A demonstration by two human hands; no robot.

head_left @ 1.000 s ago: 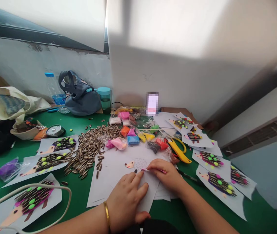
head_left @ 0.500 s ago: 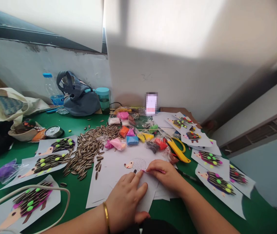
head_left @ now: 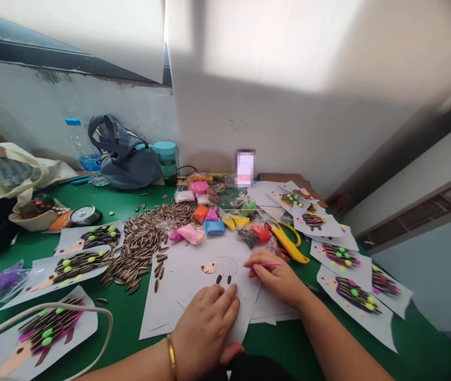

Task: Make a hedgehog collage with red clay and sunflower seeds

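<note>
A hedgehog picture [head_left: 225, 266] with a peach face, a dotted body outline and two dark feet is on a white sheet [head_left: 194, 293]. My left hand [head_left: 209, 312] lies flat on this sheet just below the hedgehog, its fingers stretched out. To the right of the hedgehog, my right hand [head_left: 273, 275] pinches a thin pink stick-like tool [head_left: 269, 264], its tip pointing left near the drawn body. Several loose sunflower seeds [head_left: 160, 267] lie on the sheet's left side.
A heap of sunflower seeds [head_left: 142, 248] lies left of the sheet. Bagged coloured clay [head_left: 214, 228] and a yellow cutter [head_left: 289, 244] sit behind it. Finished hedgehog cards [head_left: 356, 299] line both sides. A pale cable [head_left: 110, 330] loops at the front left.
My right hand has lifted away from the feet and moved slightly up and right with the pink tool. My left hand has slid down a little, uncovering both dark feet.
</note>
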